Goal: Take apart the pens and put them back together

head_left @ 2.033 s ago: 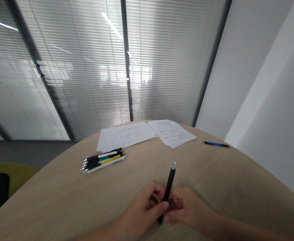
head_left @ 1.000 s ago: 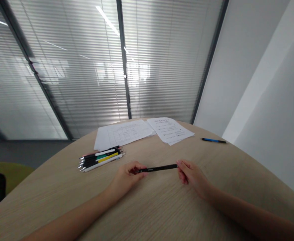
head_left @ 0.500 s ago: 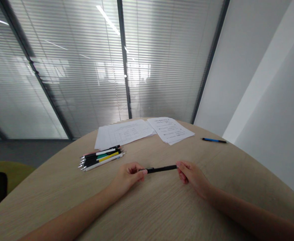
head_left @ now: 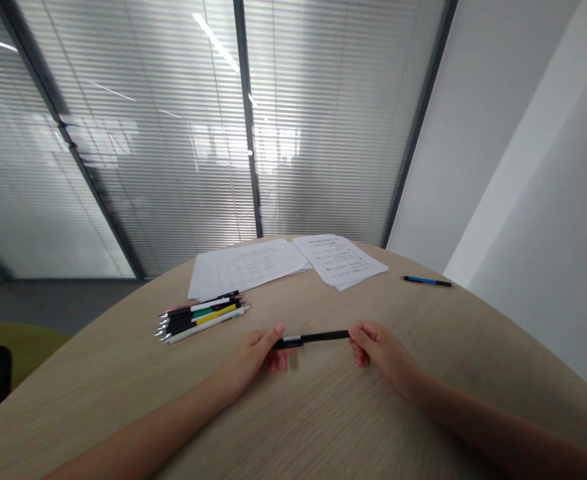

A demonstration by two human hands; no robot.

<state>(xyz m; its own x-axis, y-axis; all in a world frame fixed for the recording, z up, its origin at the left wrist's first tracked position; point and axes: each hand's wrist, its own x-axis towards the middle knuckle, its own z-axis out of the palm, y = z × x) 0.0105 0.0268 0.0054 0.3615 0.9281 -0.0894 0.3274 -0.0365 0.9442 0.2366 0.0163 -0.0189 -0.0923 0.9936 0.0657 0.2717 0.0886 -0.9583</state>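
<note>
Left hand [head_left: 253, 355] has shifted its fingers over the black pen [head_left: 318, 338] | right hand [head_left: 379, 351] pinches the far end, so it's clamped from both sides | pen sits crosswise above the wooden table [head_left: 323, 413], long axis side to side

A curved-edged table of pale wood-grain laminate [head_left: 323, 427] carried everything. A bundle of pens and mechanical pencils [head_left: 201, 319] lay side by side just beyond the left hand [head_left: 251, 357] and off to its left. Two sets of printed papers [head_left: 246, 269] [head_left: 340, 261] lay farther ahead, between the hands — and a lone blue-and-black pen [head_left: 426, 281] lay well beyond the right hand [head_left: 381, 353], near the table's far edge.
</note>
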